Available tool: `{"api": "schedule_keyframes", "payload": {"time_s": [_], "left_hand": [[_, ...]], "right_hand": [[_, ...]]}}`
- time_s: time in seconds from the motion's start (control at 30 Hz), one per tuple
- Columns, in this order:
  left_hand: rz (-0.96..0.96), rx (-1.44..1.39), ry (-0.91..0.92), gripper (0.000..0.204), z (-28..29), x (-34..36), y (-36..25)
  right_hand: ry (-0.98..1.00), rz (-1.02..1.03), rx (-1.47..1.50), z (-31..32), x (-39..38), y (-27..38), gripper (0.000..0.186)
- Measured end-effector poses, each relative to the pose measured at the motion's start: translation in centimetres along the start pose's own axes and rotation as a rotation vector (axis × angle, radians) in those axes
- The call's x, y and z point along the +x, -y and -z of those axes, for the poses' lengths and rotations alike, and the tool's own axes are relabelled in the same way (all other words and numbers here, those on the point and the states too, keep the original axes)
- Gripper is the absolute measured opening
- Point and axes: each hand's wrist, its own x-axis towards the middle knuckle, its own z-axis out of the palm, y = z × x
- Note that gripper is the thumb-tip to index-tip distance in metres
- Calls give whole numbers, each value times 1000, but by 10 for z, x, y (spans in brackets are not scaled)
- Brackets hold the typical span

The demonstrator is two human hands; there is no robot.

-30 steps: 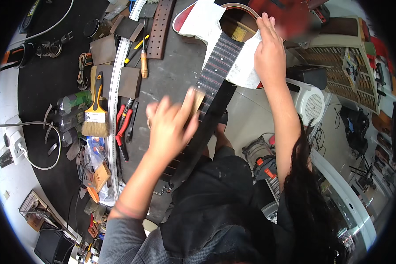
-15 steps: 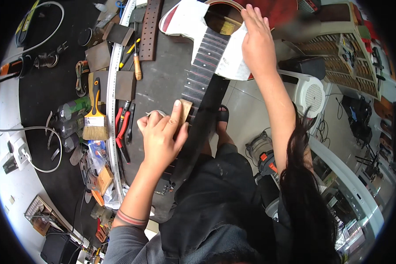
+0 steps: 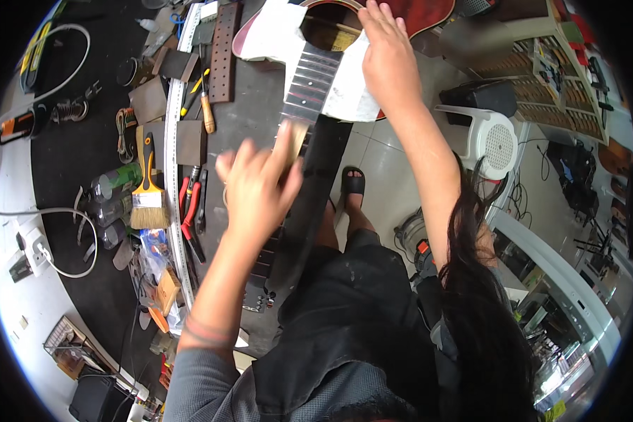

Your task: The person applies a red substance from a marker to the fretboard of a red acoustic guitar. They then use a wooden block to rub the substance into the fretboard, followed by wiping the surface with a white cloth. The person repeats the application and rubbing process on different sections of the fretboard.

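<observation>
Looked glossy on the guitar body (image 3: 423, 13), papery on its white covering (image 3: 348, 90). Showed rough bristles (image 3: 150, 217) on the brush (image 3: 148, 184).

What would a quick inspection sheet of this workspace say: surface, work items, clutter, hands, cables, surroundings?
Surface: dark workbench, pale scuffs.
Work items: guitar with white covering beside its fretboard; tan block.
Clutter: paintbrush, red-handled pliers, wood-handled tool, white ruler.
Hands: left hand blurred, holding the block at the fretboard; right hand open, resting on the covering.
Cables: pale cable looped near wall outlet.
Surroundings: white stool and shelving at right.
</observation>
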Motion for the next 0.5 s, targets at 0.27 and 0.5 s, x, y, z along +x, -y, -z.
{"api": "schedule_keyframes", "payload": {"time_s": [0.27,0.5], "left_hand": [[-55,0,-197,52,-35,139,-11],[-101,45,-142,63,-22,60,-12]], "right_hand": [[17,8,5,-2,6,9,54],[20,-25,-18,-9,1,-7,56]]}}
